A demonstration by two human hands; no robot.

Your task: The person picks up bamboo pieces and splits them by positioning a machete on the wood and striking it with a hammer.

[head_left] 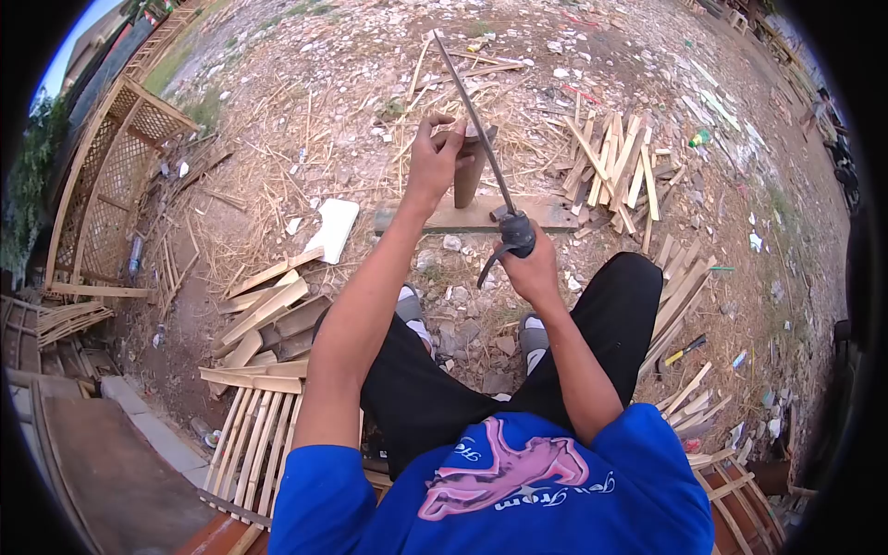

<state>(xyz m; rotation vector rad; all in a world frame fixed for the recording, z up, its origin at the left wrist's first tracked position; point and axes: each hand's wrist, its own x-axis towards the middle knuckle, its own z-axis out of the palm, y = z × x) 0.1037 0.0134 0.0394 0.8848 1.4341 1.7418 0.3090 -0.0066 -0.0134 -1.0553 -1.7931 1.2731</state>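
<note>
My right hand [534,266] is wrapped round the dark, taped handle of a machete [476,125]. The long narrow blade points away from me and slants up to the left, seen nearly edge-on. My left hand [435,165] has its fingers curled at the top of a short brown piece of wood [470,176], which stands upright. Below it lies a thick wooden plank [425,218] flat on the ground between my feet and the rubble. The blade passes just over or beside the wood's top; whether they touch I cannot tell.
Split wood strips lie in a pile [620,166] at the right and another stack [268,314] at the left. A white slab [338,227] rests near the plank. A yellow-handled tool [684,350] is on the ground to the right. A lattice panel [106,185] stands at the far left.
</note>
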